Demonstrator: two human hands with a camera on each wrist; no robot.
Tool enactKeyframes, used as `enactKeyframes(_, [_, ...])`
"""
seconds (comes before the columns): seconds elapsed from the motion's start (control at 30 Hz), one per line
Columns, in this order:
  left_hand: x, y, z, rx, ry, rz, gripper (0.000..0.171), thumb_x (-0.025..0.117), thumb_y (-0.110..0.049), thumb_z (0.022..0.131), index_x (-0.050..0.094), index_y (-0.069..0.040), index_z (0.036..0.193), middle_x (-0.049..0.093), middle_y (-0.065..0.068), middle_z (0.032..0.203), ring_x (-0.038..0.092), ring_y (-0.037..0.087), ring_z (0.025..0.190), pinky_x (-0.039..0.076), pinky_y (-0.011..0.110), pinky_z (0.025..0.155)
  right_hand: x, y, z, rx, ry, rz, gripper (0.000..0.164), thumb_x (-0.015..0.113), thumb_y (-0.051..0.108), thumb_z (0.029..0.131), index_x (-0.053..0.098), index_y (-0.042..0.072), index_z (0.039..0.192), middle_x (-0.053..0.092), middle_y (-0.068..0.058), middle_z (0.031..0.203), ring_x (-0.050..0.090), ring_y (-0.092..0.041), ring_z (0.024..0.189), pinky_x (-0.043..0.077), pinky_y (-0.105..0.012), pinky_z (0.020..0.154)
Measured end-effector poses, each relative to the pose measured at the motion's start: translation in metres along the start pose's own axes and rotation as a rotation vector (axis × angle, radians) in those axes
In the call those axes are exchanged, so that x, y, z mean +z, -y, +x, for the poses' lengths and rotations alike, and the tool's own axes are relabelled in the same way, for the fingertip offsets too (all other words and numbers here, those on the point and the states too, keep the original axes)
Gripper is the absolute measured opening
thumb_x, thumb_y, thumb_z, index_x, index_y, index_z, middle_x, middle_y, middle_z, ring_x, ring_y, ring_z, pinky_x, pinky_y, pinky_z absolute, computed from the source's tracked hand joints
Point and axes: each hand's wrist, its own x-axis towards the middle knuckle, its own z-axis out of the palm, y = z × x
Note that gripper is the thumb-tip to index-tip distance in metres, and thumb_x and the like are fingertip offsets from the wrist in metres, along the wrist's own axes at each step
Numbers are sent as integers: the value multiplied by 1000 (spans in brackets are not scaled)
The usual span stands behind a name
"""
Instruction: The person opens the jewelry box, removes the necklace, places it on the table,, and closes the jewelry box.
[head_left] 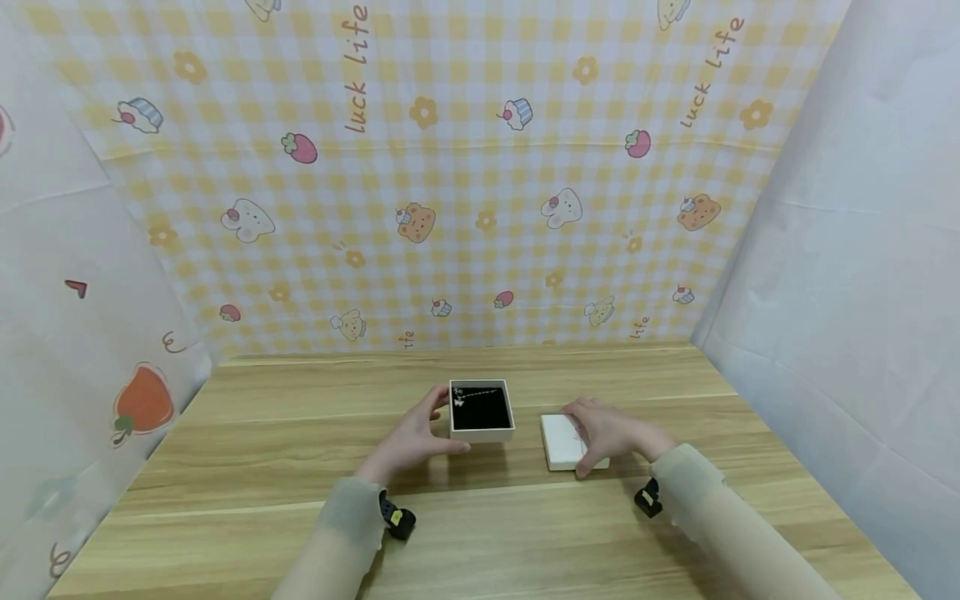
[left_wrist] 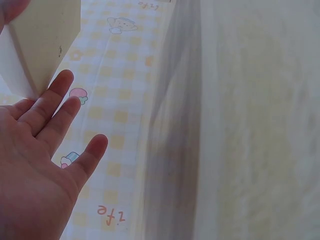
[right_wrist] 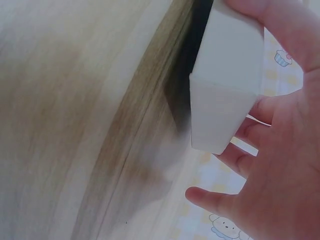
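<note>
Sleeves of pale cloth (head_left: 330, 550) cover my forearms, with a small black device (head_left: 400, 523) at each wrist. Beyond them, my right hand (head_left: 613, 431) arches, partly spread, over a flat white rectangular lid (head_left: 561, 442), gripping it with thumb on the near edge and fingers at the far. Left of that, my left hand (head_left: 412, 437) holds a square, white, open-topped box (head_left: 482, 436) by its left side, thumb near, outer fingers loosely spread. Inside, a thin silver-coloured chain (head_left: 480, 392) crosses a black pad (head_left: 482, 414). Around lies a light wood-grain tabletop (head_left: 225, 467); whether the box touches it I cannot tell. Behind hangs yellow-and-white checked cloth (head_left: 480, 175) printed with strawberries, cupcakes and flowers.
</note>
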Motion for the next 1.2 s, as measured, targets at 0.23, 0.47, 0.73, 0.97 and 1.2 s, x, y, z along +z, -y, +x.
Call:
enactKeyframes(0.23, [0, 0, 0, 5, 16, -3, 84, 85, -19, 74, 39, -18, 143, 42, 9, 146, 39, 42, 130, 33, 59, 105, 0, 1, 0, 8, 11, 18, 97, 92, 31, 57, 44, 0, 137, 49, -8, 129, 45, -25, 110, 42, -50, 92])
enactKeyframes(0.47, [0, -1, 0, -6, 16, 5, 87, 85, -20, 74, 36, -17, 145, 41, 9, 147, 38, 42, 131, 34, 59, 105, 0, 1, -1, 1, 12, 4, 98, 93, 28, 56, 44, 0, 136, 50, -6, 125, 45, -24, 107, 42, -50, 91])
enactKeyframes(0.73, [1, -2, 0, -8, 20, 11, 89, 85, -21, 73, 34, -14, 147, 39, 10, 148, 38, 42, 131, 34, 58, 105, 3, -2, 0, 4, 11, -13, 99, 93, 27, 55, 44, 1, 137, 49, -6, 124, 46, -23, 107, 42, -49, 92])
enactKeyframes(0.97, [2, 0, 0, -6, 19, 10, 89, 85, -20, 74, 34, -15, 147, 40, 10, 148, 38, 42, 131, 34, 58, 105, 2, -1, -1, 27, 14, -2, 100, 93, 26, 55, 43, 3, 139, 47, -7, 124, 45, -22, 103, 44, -47, 86])
enactKeyframes(1.2, [2, 1, 1, 11, 16, -3, 88, 85, -20, 73, 36, -16, 146, 41, 10, 147, 38, 43, 131, 32, 60, 105, -1, 2, -5, 33, 29, 29, 108, 92, 24, 57, 36, 2, 145, 39, -19, 137, 44, -32, 116, 44, -55, 93])
